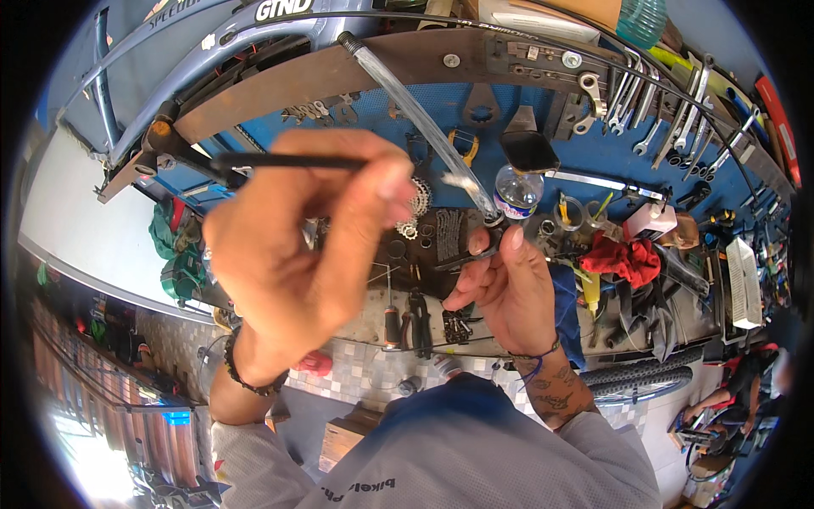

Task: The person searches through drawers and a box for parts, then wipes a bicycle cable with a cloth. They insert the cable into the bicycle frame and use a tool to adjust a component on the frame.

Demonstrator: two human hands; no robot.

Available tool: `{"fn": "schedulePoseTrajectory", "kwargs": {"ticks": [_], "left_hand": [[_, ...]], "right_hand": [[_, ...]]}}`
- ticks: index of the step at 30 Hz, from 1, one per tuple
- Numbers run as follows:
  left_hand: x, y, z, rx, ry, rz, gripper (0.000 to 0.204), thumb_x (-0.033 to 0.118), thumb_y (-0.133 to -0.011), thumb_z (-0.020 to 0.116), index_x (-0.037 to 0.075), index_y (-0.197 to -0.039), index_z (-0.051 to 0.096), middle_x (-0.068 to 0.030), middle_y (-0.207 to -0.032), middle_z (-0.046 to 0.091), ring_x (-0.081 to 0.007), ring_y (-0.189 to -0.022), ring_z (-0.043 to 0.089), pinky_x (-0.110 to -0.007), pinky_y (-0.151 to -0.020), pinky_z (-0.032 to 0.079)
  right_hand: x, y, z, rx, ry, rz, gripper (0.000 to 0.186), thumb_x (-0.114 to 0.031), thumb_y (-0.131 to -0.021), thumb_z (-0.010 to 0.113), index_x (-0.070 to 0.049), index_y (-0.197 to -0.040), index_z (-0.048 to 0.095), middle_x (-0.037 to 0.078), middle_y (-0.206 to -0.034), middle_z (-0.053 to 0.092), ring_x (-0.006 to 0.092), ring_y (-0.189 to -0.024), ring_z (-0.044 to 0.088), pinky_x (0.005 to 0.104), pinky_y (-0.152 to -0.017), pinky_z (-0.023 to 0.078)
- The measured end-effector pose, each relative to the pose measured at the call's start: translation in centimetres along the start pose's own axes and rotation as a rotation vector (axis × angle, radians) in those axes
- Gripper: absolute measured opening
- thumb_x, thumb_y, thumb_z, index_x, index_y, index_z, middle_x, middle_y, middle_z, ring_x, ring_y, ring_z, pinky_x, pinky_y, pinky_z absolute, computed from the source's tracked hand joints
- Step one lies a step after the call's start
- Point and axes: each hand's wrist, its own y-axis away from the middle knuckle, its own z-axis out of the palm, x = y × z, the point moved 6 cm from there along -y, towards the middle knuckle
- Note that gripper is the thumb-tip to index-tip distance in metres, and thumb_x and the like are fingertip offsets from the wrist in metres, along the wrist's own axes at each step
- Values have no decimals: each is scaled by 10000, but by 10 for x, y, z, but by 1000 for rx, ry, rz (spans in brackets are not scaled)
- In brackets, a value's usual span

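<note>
My left hand (305,237) is raised near the camera, closed around a thin black handle (292,161) that sticks out to the left. A whitish tuft (462,181), perhaps brush bristles, shows beside the tube; whether it joins the handle is hidden by my fingers. My right hand (513,293) grips the lower end of a long silvery tube (415,114). This tube slants up to the left and has a dark threaded tip. Close behind my right hand stands a clear plastic bottle (517,192). The bench (360,321) lies under both hands.
Pliers (417,327) and a screwdriver (391,322) lie at the bench's near edge. A cassette (420,199) sits farther back. Red cloth (623,259) and cups (570,214) are at right. Wrenches (653,102) hang on the blue board; a bike frame (246,42) spans the far left.
</note>
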Motion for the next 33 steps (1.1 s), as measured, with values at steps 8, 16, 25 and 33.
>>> {"fn": "schedulePoseTrajectory", "kwargs": {"ticks": [8,16,25,33], "left_hand": [[13,-4,-17,180,-280,311,149,-43,-1014,604,-135,-1131,609,-213,-889,740,-227,-762,743,-318,-703,626],[0,0,-3,27,-11,63,171,48,-1016,648,-114,-1065,626,-198,-862,733,-221,-716,735,-306,-631,620],[-6,-6,-22,197,62,95,205,110,-1035,638,-90,-1079,634,-212,-834,738,-221,-671,734,-317,-603,625],[-25,-28,-43,361,20,23,267,158,-1037,645,-96,-1124,643,-203,-867,744,-221,-692,739,-297,-583,616]], "right_hand": [[-2,-1,-2,-1,17,-6,535,-483,-1113,393,15,-1096,588,106,-793,709,222,-702,755,392,-665,674],[2,-3,-7,-16,-55,-12,512,-456,-1092,496,47,-1093,591,154,-823,743,280,-751,766,461,-713,661],[5,-6,-12,-1,-65,-24,510,-457,-1092,498,46,-1092,588,156,-827,744,265,-762,764,461,-716,663],[2,-9,-12,8,-25,-45,499,-435,-1104,475,51,-1115,589,164,-816,746,271,-730,765,466,-693,665]]}}
